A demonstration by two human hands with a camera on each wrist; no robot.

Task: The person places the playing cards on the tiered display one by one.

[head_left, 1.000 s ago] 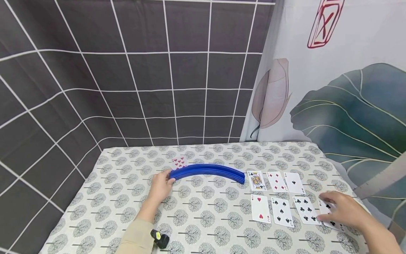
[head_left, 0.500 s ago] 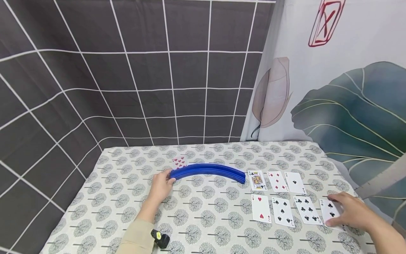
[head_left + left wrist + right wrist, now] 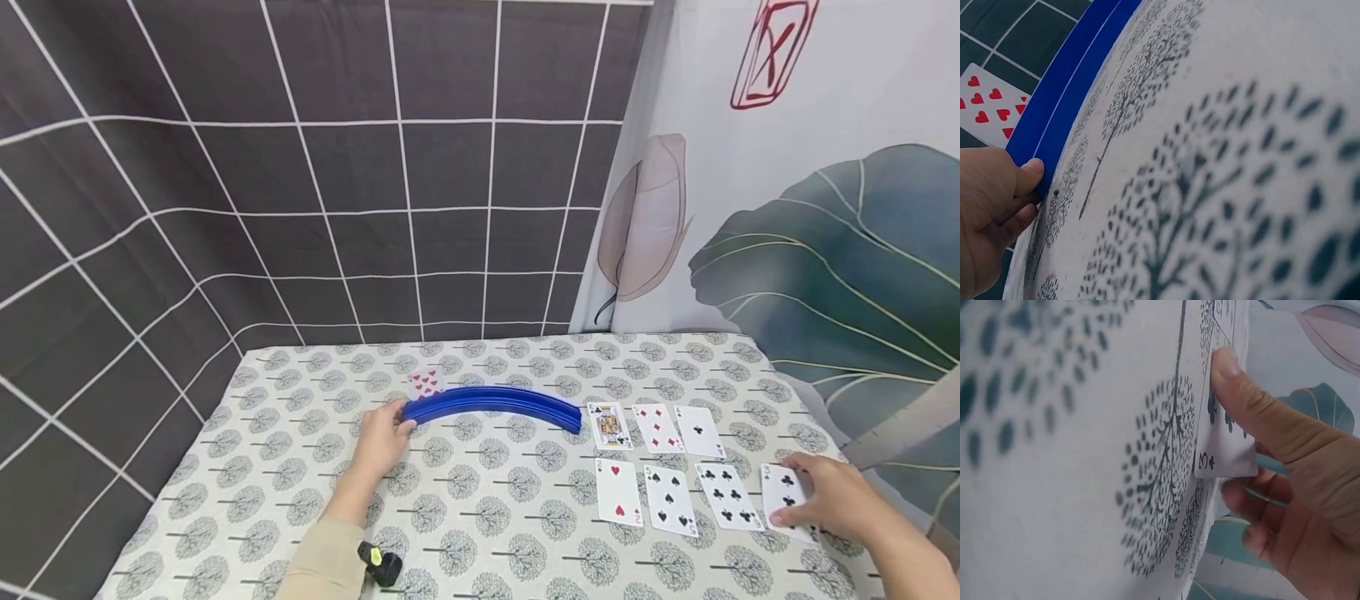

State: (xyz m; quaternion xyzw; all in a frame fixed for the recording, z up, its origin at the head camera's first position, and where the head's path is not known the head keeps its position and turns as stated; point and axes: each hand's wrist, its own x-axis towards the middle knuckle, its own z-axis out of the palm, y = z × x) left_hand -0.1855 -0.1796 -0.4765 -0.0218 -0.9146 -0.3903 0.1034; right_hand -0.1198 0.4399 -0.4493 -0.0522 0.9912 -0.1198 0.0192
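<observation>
A long blue curved card holder [image 3: 491, 400] stands on the table; my left hand [image 3: 380, 440] pinches its left end, the thumb on its near side in the left wrist view. A hearts playing card [image 3: 426, 382] with several pips rises above the holder at that end. At the far right, my right hand [image 3: 840, 498] holds a three of clubs card [image 3: 782, 500] face up between thumb and fingers, low at the tabletop. In the right wrist view the thumb lies across the card [image 3: 1225, 453], and the other fingers curl at its far edge. The hand hides the card's right part.
Left of the three lie a six of clubs [image 3: 727, 497], a five of spades [image 3: 670, 500] and a two of hearts [image 3: 618, 493]. Behind them are a king of clubs [image 3: 609, 426], a five of diamonds [image 3: 659, 428] and an ace of clubs [image 3: 699, 431]. A tree-print cloth [image 3: 487, 517] covers the table.
My right hand has shifted slightly right with the three of clubs, widening the gap to the six of clubs. The left hand and the card holder have stayed put.
</observation>
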